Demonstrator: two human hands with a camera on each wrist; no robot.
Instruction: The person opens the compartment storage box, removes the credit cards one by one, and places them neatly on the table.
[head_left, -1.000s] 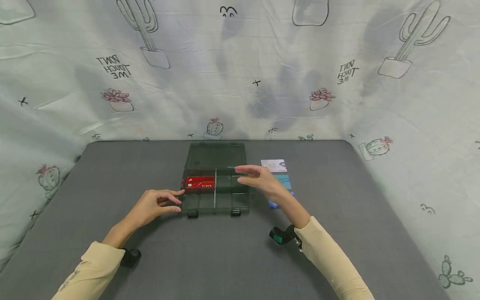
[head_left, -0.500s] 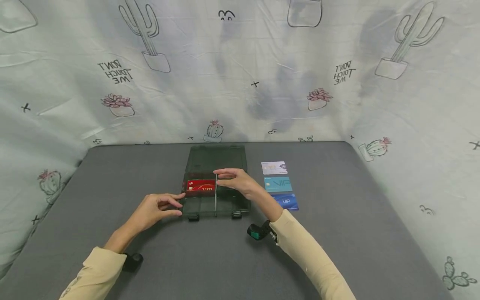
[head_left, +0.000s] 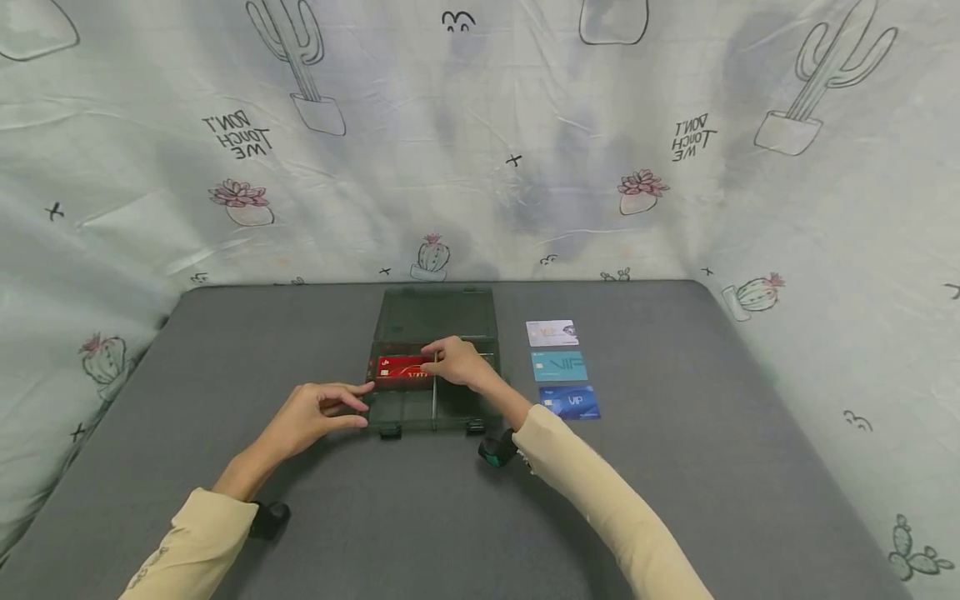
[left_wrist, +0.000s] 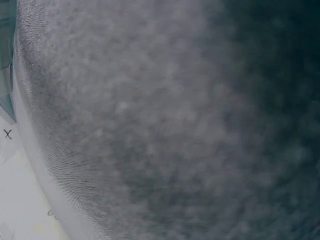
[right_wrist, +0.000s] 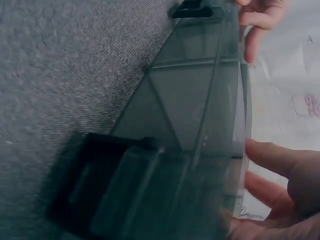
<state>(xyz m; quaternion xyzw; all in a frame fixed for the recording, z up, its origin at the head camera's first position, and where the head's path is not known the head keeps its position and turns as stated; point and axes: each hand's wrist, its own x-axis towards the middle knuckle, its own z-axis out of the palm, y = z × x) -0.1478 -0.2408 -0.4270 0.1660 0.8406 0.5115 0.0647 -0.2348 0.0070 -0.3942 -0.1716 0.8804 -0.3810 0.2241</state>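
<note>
A dark translucent compartment box (head_left: pixel 405 408) lies on the grey table with its lid (head_left: pixel 437 312) laid back. Inside its rear left compartment is a red VIP card (head_left: pixel 397 367). My right hand (head_left: pixel 459 363) reaches over the middle divider, thumb and forefinger at the card's right end. A gap shows between its thumb and fingers (right_wrist: pixel 270 192) in the right wrist view; any contact with the card is hidden. Beside the box's left wall, my left hand (head_left: pixel 307 414) rests its fingertips against the edge, thumb apart by the front corner.
Right of the box, a white card (head_left: pixel 552 333), a light blue VIP card (head_left: pixel 559 366) and a dark blue VIP card (head_left: pixel 573 402) lie in a column. Two black latches (head_left: pixel 391 432) stick out at the box front. A cactus-print cloth (head_left: pixel 480 200) hangs behind the table.
My right hand has moved left from near the loose cards to the red card, and its thumb and fingers have come closer together. My left hand stays at the box's left edge.
</note>
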